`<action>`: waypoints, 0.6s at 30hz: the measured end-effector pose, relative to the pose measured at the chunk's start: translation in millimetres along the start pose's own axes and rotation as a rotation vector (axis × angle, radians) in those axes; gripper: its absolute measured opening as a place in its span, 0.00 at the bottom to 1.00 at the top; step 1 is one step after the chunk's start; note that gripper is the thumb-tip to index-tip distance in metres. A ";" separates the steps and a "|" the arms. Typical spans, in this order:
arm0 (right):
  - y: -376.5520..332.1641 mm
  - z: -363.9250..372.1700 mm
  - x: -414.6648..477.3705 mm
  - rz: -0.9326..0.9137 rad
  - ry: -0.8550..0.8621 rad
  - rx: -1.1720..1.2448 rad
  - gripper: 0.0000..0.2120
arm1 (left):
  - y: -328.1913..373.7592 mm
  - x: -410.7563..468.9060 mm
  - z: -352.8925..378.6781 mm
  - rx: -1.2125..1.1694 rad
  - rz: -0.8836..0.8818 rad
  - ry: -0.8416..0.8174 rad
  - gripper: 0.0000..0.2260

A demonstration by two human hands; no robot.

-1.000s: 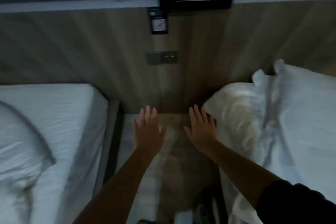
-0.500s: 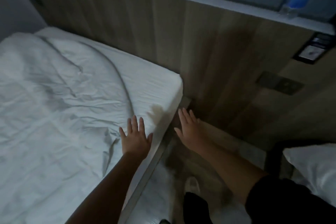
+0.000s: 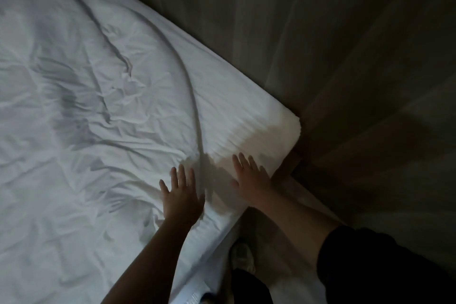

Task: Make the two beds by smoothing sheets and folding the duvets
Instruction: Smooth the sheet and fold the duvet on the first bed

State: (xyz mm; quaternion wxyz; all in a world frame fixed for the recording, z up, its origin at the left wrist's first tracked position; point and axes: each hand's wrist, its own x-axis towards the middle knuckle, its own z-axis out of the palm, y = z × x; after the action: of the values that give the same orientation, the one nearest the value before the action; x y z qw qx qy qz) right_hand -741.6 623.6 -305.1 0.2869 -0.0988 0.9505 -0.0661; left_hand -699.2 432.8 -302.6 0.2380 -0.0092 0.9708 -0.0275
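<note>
A bed with a white fitted sheet (image 3: 237,96) fills the left of the view. A crumpled white duvet (image 3: 81,96) lies over most of it, its curved edge running down toward my hands. My left hand (image 3: 181,195) is spread flat with straight fingers over the duvet's near edge. My right hand (image 3: 249,175) is stretched out flat over the bare sheet close to the mattress corner. Neither hand holds anything. Whether the palms touch the fabric is unclear in the dim light.
A wooden headboard wall (image 3: 320,32) runs along the bed's far side and to the right. The narrow floor gap (image 3: 269,237) between the beds holds my shoe (image 3: 243,256). The room is dim.
The view has swung left from the gap between the beds onto the left bed. Both hands moved from above the floor gap to over the mattress corner, still flat.
</note>
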 end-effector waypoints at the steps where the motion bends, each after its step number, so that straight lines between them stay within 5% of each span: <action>1: 0.6 2.4 16.1 -0.012 -0.006 -0.015 0.33 | -0.1 13.5 3.9 -0.019 -0.005 0.001 0.35; 10: 4.1 48.8 109.6 0.035 -0.023 -0.089 0.34 | -6.7 107.5 46.8 -0.146 -0.166 -0.027 0.42; 15: 8.8 64.3 116.1 0.038 0.010 -0.111 0.37 | -31.4 132.4 33.8 -0.428 -0.185 0.158 0.20; 18: 4.2 59.1 116.3 0.074 -0.040 -0.084 0.36 | -79.3 146.8 13.5 -0.721 -0.184 0.164 0.15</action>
State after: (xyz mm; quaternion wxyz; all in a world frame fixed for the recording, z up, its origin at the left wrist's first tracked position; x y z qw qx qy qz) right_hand -804.0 597.3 -416.6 0.3040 -0.0766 0.9495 -0.0135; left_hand -822.7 348.4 -377.8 0.1375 -0.1774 0.9291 0.2939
